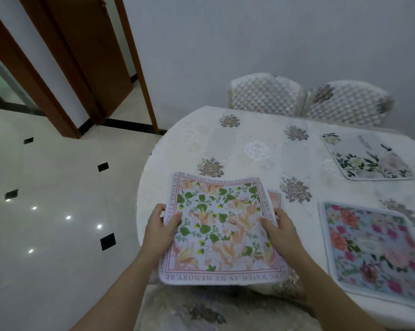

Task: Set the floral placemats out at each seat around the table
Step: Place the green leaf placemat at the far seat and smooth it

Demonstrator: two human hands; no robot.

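Peach and green blossoms cover the placemat (222, 229) held up over the near-left edge of the table (168, 144), its pink border printed with lettering. The left hand (160, 226) grips its left edge, thumb on top and the other fingers curled under the cloth; the right hand (279, 229) pinches the right edge the same way, thumb lying on the printed face. Both hands are closed on the mat, which bows slightly upward along its far edge — whether its near edge touches the tablecloth I cannot tell.

Just behind the mat's right side a sliver of another pink-edged mat (274, 198) shows on the cloth, mostly hidden. To the right lies a blue mat with pink and coral roses (373, 249), flat on the table near its front-right edge. Farther back on the right lies a pale grey mat with white flowers and dark leaves (366, 156), also flat, well apart from the held one.

A cream embroidered tablecloth with grey-brown flower patches covers the round table. Two quilted chairs (263, 95) stand side by side at the far side — their backs against the pale wall. White glossy floor tiles (58, 187) with small black diamonds stretch to the left, toward a brown wooden door frame (82, 68).
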